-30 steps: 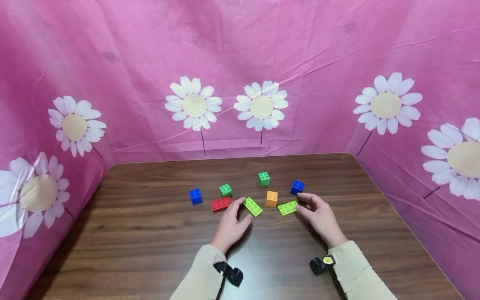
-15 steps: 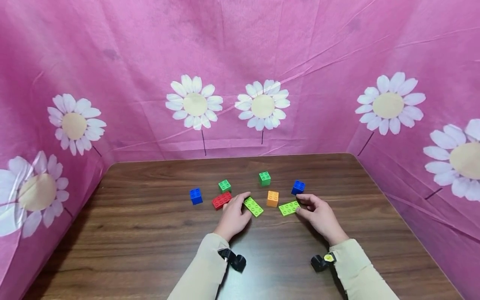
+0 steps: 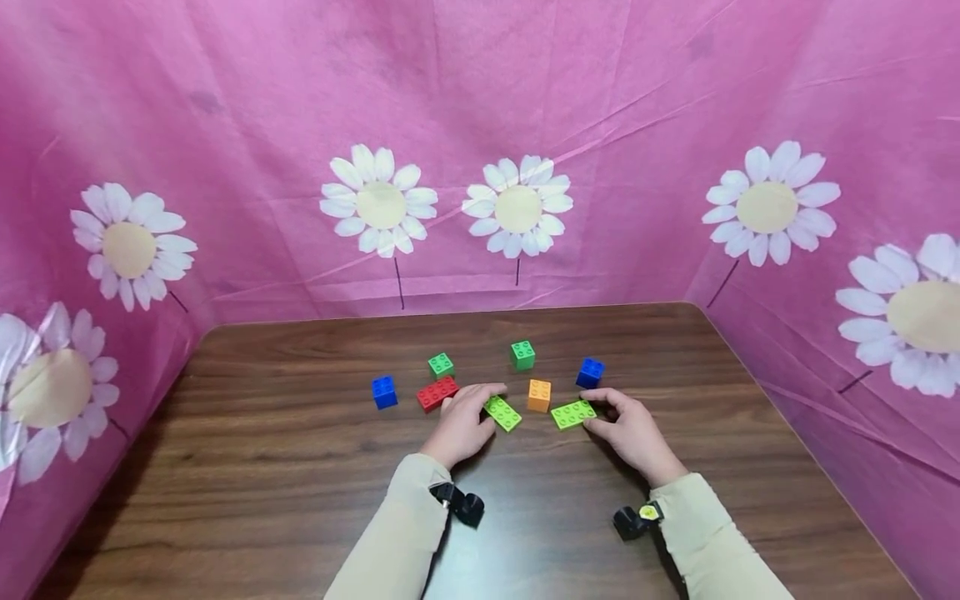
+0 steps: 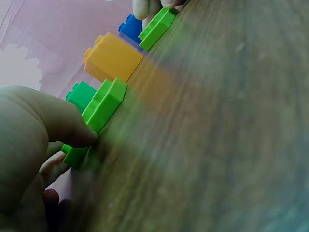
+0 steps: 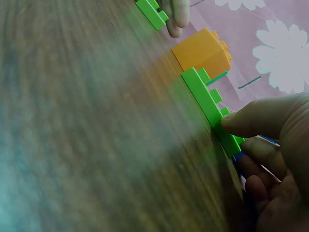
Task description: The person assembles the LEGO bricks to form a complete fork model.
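Note:
My left hand pinches a flat lime-green toy brick between thumb and fingers; in the left wrist view the thumb presses the side of this brick. A second flat lime-green brick lies to the right. My right hand pinches its right end, with the thumb on the near side in the right wrist view. Between the two stands an orange brick. A red brick sits just left of my left hand. Beyond my right fingers is a blue brick.
Farther back on the brown wooden table are a green brick and another green brick behind the red one. A second blue brick stands at the left. A pink flowered cloth hangs around the table.
My left thumb has closed in on the left lime-green brick. The red brick and the green brick behind it have shifted slightly away from me. My right hand has barely moved.

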`<state>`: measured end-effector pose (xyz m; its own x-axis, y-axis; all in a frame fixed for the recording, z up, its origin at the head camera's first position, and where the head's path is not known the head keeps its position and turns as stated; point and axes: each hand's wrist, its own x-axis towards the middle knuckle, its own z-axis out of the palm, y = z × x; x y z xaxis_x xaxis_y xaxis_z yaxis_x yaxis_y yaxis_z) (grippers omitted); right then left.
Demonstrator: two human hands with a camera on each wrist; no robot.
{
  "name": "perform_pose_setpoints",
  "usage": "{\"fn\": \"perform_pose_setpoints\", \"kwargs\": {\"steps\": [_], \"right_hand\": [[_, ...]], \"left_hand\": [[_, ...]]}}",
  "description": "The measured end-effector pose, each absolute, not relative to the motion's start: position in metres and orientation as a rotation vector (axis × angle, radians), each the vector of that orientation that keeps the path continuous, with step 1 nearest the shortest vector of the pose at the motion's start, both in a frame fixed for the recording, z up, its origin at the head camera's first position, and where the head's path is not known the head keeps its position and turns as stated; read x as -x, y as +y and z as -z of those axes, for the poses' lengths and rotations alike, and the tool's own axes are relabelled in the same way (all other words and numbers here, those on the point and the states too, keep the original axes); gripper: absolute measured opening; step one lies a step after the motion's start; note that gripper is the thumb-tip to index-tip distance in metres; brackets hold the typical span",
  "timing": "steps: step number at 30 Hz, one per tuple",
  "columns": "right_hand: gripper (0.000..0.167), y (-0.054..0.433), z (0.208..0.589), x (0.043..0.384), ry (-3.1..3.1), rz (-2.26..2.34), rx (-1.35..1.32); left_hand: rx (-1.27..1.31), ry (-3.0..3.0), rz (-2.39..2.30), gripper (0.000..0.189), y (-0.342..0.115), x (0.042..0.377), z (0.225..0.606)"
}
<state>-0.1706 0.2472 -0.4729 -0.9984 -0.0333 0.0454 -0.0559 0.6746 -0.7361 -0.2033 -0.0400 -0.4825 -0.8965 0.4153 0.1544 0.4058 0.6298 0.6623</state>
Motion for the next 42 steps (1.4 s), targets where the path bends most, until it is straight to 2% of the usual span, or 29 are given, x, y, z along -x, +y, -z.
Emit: {"fn": "perform_pose_setpoints", "kwargs": {"steps": [15, 28, 42], "right_hand": [[0.033, 0.25, 0.478, 0.17, -2.839, -1.217, -0.11], [0.029, 0.253, 0.478, 0.169, -2.771, -1.21, -0.165], [0.028, 0.252, 0.479, 0.163, -2.745, -1.254, -0.176]], "left_hand": [[-0.692, 2.727, -1.232, 0.036, -0.046, 0.202, 0.477], [-0.634, 2.689, -1.323, 0.039, -0.053, 0.2, 0.481], [-0.613, 2.683, -1.394, 0.036, -0.07, 0.183, 0.481]]}}
